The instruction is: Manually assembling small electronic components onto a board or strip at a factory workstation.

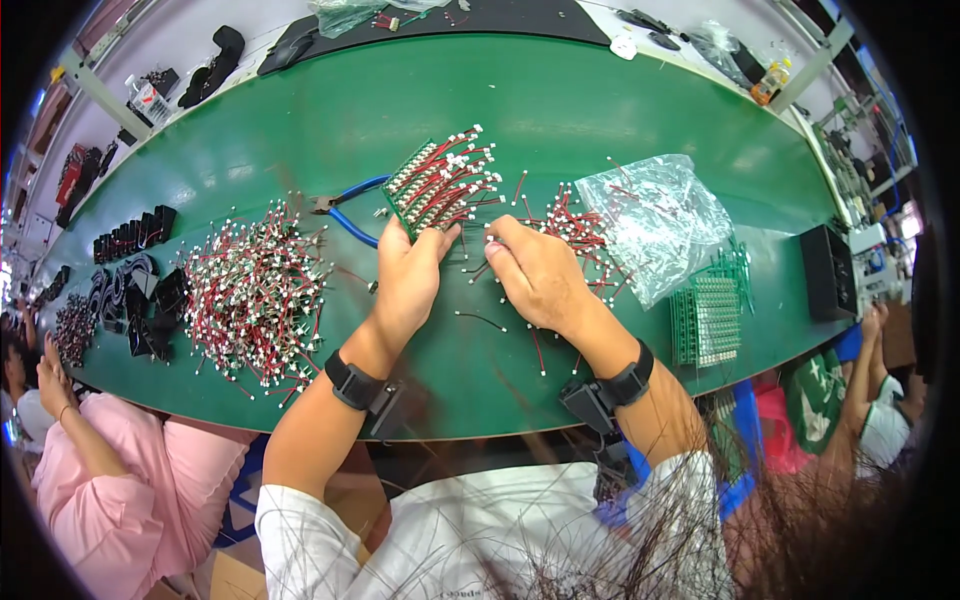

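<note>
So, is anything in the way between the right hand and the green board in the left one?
Nothing bulky is visible: only thin red wires show between the right hand and the green board. The pliers lie left of it.

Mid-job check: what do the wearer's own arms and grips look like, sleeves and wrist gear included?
White fabric short sleeves cover the upper arms. Around each wrist runs a black strap bearing a dark box-shaped module. The left grip and right grip are ungloved.

Electronics workshop: green bench (650,110), piled connector wires (255,300), circuit boards (412,178), cutters (350,228).
</note>
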The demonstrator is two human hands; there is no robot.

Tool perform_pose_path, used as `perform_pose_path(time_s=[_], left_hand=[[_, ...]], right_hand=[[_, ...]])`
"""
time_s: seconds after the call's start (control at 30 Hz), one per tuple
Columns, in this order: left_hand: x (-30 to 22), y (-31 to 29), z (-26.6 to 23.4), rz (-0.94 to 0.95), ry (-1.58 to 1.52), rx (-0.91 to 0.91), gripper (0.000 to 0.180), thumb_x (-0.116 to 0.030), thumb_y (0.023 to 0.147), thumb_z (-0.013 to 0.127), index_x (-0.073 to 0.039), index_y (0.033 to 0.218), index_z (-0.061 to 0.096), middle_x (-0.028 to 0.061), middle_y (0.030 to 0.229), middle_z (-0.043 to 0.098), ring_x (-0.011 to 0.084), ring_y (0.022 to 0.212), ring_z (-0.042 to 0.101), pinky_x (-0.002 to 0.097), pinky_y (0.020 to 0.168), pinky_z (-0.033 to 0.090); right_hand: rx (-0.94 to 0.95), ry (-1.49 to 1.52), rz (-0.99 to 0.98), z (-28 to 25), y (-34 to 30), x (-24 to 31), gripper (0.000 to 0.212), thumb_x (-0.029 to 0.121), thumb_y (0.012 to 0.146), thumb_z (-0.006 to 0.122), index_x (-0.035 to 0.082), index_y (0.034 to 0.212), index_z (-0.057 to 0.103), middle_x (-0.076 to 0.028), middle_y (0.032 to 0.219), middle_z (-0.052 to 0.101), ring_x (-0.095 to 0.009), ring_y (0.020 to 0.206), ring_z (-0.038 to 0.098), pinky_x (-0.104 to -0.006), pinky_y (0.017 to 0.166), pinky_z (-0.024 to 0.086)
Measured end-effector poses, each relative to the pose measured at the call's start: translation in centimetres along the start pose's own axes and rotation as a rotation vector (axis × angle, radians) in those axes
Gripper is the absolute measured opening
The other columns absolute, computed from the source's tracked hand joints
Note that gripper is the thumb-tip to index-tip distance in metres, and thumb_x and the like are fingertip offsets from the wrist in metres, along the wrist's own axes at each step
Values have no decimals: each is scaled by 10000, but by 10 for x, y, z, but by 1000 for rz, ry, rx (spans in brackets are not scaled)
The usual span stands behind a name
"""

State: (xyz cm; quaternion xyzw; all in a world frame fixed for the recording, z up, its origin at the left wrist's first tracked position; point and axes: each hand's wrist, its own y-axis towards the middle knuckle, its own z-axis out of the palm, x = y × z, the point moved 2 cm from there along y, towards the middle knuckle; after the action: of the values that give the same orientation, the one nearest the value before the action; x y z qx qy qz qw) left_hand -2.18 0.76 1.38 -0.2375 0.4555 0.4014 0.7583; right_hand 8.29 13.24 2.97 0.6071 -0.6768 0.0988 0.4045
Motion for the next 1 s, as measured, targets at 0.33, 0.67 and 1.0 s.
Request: perform_pose_path(time_s=[0.33, 0.67, 1.0], left_hand=[[3, 5, -8, 75, -1, -116, 340, 67, 898, 416, -3, 1224, 487, 108, 1213, 592, 223, 1134, 586, 415, 1025, 465], [2, -1, -1, -32, -70, -4, 341, 53, 886, 434, -3, 1215, 499, 117, 1204, 607, 248, 1136, 598, 390, 979, 490], [-1, -6, 7, -58, -156, 138, 351, 58, 875, 428, 2, 1214, 498, 118, 1166, 630, 224, 1060, 626, 373, 932, 510]], right_hand=[[107, 55, -145, -1, -3, 4, 128, 133, 908, 549, 19, 960, 578, -167, 885, 605, -349, 773, 618, -416, 674, 487], [11, 69, -125, 8, 0, -2, 179, 5, 838, 595, 12, 1017, 585, -152, 882, 617, -312, 758, 627, -375, 658, 496], [-57, 256, -82, 9, 1, -3, 238, -22, 871, 577, 0, 1106, 605, -162, 914, 680, -248, 781, 697, -322, 689, 532]])
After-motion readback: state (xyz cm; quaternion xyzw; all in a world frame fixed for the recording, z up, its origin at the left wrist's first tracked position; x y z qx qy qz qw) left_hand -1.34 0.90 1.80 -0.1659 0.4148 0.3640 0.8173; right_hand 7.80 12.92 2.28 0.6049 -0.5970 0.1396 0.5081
